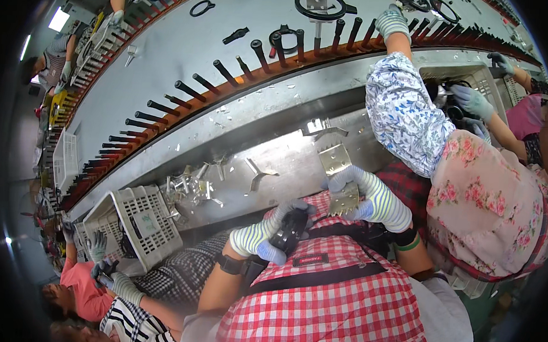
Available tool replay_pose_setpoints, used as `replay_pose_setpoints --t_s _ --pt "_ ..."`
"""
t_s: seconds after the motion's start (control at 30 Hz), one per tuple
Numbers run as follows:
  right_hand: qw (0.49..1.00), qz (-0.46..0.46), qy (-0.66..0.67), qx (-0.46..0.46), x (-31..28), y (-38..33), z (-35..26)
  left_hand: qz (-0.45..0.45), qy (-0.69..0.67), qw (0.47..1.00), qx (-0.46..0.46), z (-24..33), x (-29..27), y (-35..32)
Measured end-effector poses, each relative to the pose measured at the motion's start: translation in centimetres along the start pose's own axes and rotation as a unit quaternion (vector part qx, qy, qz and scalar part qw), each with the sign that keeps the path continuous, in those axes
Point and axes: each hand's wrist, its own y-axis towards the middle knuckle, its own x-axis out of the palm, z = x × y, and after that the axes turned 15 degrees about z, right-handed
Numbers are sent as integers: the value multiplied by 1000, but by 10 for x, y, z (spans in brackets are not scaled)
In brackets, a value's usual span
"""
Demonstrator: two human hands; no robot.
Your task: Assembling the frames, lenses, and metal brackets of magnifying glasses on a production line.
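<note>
My left hand (257,236), in a striped glove, is closed around a glossy black rounded part (290,233) close to my checked apron. My right hand (380,200), gloved the same way, grips a flat metal plate (344,200) with a toothed lower edge between thumb and fingers. Just beyond that hand, a similar bent metal bracket (334,159) lies on the steel work surface (293,156). A Y-shaped metal piece (260,173) rests farther left. What the black part is cannot be made out.
Loose metal pieces (194,186) lie beside a white crate (152,221) on the left. A curved conveyor (187,51) edged with upright dark-handled pegs (226,73) runs behind. At right, a co-worker's patterned sleeve (402,103) reaches across; another crate (489,82) holds black parts.
</note>
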Motion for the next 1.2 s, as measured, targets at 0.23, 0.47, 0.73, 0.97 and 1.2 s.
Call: replay_pose_setpoints --t_s 0.23,0.47,0.73,0.97,1.2 --pt "989 -123 -38 71 4 -5 -10 162 -417 892 -58 -12 -13 4" --pt "965 -230 -53 116 5 2 3 236 -376 886 -135 4 -18 5" --pt "954 -237 -38 179 5 8 8 124 -352 907 -196 16 -20 11" --pt "960 -55 -236 141 10 32 31 258 -236 907 -236 -16 -35 53" --pt "934 -33 -321 154 7 59 36 328 -211 890 -238 -35 -32 76"
